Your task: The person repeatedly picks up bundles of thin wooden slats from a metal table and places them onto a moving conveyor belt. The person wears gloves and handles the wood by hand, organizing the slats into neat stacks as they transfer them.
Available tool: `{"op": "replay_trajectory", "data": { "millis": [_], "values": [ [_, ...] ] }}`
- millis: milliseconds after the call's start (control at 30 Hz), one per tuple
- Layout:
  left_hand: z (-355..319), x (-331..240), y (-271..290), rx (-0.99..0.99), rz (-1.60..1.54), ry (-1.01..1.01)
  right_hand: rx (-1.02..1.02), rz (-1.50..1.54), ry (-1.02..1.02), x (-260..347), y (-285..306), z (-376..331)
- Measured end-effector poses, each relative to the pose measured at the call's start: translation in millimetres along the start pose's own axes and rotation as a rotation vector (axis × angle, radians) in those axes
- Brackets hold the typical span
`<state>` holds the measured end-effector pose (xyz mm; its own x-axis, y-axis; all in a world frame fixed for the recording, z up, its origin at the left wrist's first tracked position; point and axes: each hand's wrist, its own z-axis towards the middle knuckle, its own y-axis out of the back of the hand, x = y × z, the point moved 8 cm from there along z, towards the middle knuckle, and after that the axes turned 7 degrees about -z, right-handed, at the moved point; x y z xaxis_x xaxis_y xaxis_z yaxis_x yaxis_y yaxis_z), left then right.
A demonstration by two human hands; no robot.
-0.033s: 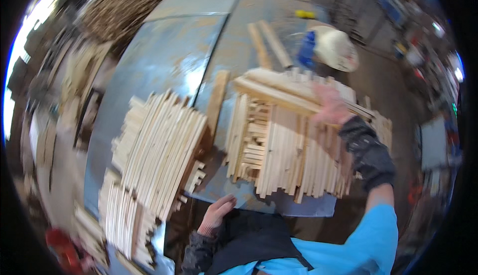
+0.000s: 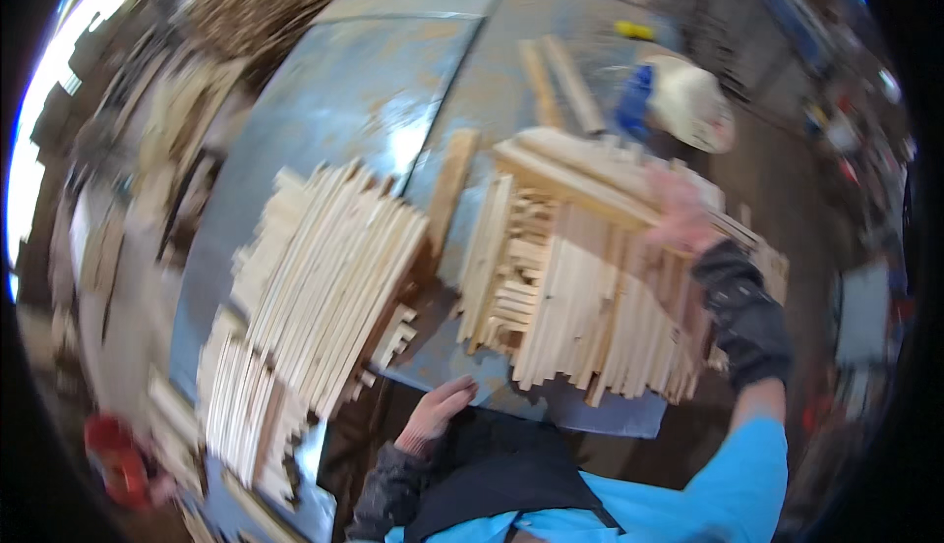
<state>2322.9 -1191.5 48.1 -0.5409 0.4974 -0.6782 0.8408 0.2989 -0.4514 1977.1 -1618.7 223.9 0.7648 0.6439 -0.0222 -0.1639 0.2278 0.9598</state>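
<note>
Clearly, the right hand point(image 2: 677, 211) is raised over the right pile of wooden slats point(image 2: 590, 297) and rests on a long slat point(image 2: 575, 184) that lies across the top of this pile. The hand is blurred, so I cannot tell if the fingers close around the slat or only press on it. The wrist has a dark cuff and the arm a bright blue sleeve point(image 2: 737, 474).

The left hand point(image 2: 436, 413) is low, at the near edge of the metal table point(image 2: 344, 81). Its fingers are loosely curled and it holds nothing; the fingertips are just beside the table edge, between the two piles.

The left pile of slats point(image 2: 324, 277) is well apart from the right hand. Its slats lie side by side, slanted, and some hang over the near edge of the table. A single board point(image 2: 448, 189) lies between the two piles. Farther back on the table lie two more boards point(image 2: 553, 76), and beside them there is a white sack point(image 2: 688, 102) with a blue thing point(image 2: 634, 102) touching it. At the lower left a red object point(image 2: 118, 459) is visible, too blurred to identify.
</note>
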Motion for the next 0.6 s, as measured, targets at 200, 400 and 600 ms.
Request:
{"op": "replay_trajectory", "data": {
  "millis": [200, 400, 600],
  "values": [
    [17.9, -13.9, -40.6, 0.006, 0.302, 0.057, 0.131, 0.075, -0.053, -55.1, -9.0, 1.9],
    [19.9, 25.9, -39.0, -0.031, 0.340, 0.059, 0.329, 0.097, -0.079, -51.4, -51.8, 1.5],
    [8.8, 31.2, -21.4, -0.068, 0.281, 0.057, 0.332, 0.053, -0.015, -33.7, -42.3, 10.7]
  ]
}}
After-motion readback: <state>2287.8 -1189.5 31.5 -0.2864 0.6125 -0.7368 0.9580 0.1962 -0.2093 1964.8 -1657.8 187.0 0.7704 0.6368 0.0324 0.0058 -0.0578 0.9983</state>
